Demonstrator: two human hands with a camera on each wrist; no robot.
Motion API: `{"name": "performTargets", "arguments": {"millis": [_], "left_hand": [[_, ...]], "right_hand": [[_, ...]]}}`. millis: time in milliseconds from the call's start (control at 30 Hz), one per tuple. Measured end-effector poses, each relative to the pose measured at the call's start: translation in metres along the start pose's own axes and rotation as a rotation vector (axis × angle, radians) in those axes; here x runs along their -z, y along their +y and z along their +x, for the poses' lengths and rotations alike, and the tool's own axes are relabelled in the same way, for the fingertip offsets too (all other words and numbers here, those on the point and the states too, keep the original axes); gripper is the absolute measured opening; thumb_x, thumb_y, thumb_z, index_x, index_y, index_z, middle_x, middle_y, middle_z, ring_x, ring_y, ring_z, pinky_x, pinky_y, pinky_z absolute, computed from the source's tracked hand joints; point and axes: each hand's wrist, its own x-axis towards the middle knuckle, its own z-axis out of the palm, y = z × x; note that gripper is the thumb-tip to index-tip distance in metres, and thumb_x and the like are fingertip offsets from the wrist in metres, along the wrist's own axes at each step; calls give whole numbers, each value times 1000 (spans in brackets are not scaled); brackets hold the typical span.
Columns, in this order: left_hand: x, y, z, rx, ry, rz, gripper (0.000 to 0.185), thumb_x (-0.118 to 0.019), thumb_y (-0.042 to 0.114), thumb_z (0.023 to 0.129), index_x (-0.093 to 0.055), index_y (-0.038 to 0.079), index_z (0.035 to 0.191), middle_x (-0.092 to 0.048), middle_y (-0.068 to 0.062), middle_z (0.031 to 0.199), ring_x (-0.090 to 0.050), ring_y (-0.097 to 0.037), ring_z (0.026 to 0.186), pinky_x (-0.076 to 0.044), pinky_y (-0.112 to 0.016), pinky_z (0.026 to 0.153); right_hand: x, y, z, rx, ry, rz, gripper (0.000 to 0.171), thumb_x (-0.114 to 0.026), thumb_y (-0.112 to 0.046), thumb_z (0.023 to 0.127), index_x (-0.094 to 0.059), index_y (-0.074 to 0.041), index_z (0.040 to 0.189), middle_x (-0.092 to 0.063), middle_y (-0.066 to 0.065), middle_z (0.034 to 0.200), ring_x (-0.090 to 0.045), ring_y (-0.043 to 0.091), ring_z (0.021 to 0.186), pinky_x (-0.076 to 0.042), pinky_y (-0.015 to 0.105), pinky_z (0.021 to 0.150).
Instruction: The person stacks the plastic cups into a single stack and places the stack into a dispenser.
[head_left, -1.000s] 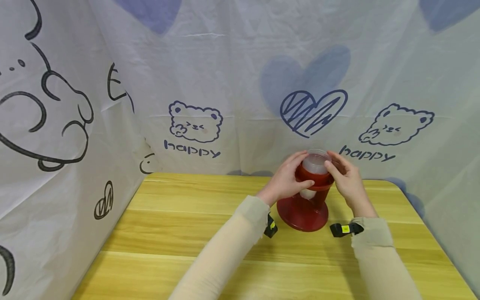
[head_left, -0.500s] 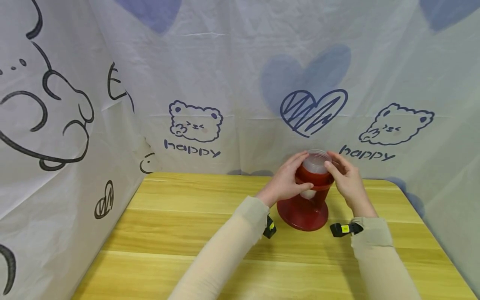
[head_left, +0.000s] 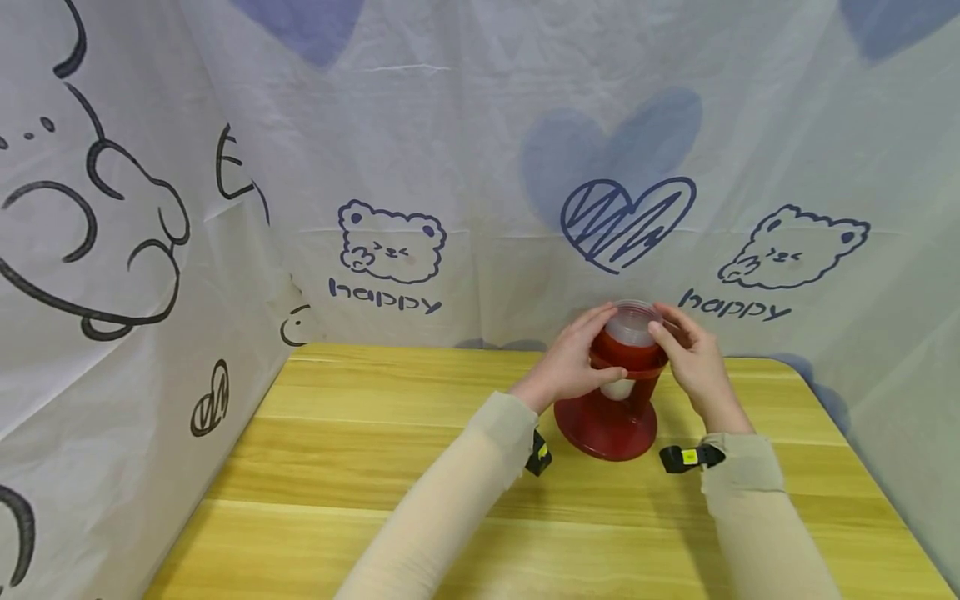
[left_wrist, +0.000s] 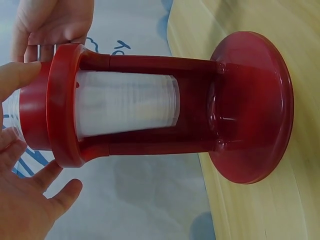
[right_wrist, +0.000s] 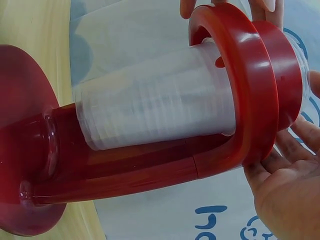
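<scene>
While upright, cup stack in red holder

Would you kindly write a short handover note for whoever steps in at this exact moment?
Left hand: fingers around the left side of the top ring of the red cup holder.
Right hand: fingers on the right side, at the rim of the stack of clear plastic cups.
The holder stands upright on its round base on the wooden table, near the far edge.
Done: the cup stack sits in the ring, its bottom hanging above the base.
Left: judging from this, possibly pressing the stack lower; both hands remain on it.
</scene>
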Motion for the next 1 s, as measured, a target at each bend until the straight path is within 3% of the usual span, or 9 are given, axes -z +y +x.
{"name": "performTargets", "arguments": {"millis": [500,767,1000], "left_hand": [[1,1,0,-23,0,-11,86,-78,27,86,-28,16,156,-23,4,161,-32,-17,141,-38,-32,110],[1,2,-3,3,-11,-38,93,-76,27,87,-17,19,158,-18,5,162,-29,-17,142,-37,-33,110],[5,0,-8,55,77,-87,85,-73,34,89,-25,16,157,-26,1,160,-30,-19,143,-34,-39,113]], "right_hand": [[0,1,-2,8,12,6,63,-54,-41,100,-36,-10,152,-38,16,152,-38,37,136,-34,58,108],[0,0,-3,13,8,0,61,-53,-40,101,-34,-14,153,-37,15,153,-37,37,137,-34,57,108],[0,0,-3,28,15,-28,64,-51,-41,101,-31,-13,155,-34,16,154,-34,37,139,-32,57,109]]}}
